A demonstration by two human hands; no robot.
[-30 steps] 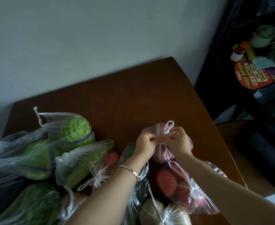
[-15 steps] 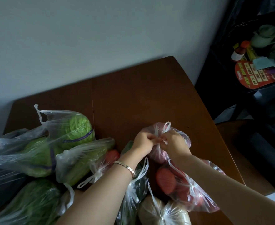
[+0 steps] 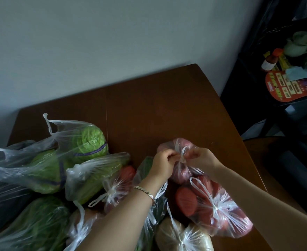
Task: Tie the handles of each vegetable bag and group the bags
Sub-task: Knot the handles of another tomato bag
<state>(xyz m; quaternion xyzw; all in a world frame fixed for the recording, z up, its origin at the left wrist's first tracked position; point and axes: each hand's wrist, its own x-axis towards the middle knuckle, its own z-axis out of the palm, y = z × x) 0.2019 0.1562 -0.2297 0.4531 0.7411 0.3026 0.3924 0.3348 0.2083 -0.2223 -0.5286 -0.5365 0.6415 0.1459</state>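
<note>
As the left hand (image 3: 162,163) and right hand (image 3: 201,158) each pinch a handle of the pink bag (image 3: 180,175) on the table (image 3: 158,109), its knot (image 3: 182,157) sits between them, equally near; tightening should pull nine-to-three o'clock.

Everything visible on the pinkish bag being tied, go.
The pinkish bag is thin, crinkled clear plastic over rounded pink-purple produce, kind unclear. It sits on the brown table, touching a tied bag of red produce nearer the person. Its whitish handles are gathered on top; the left hand and right hand each pinch them. Knot finished or not: cannot tell.
</note>
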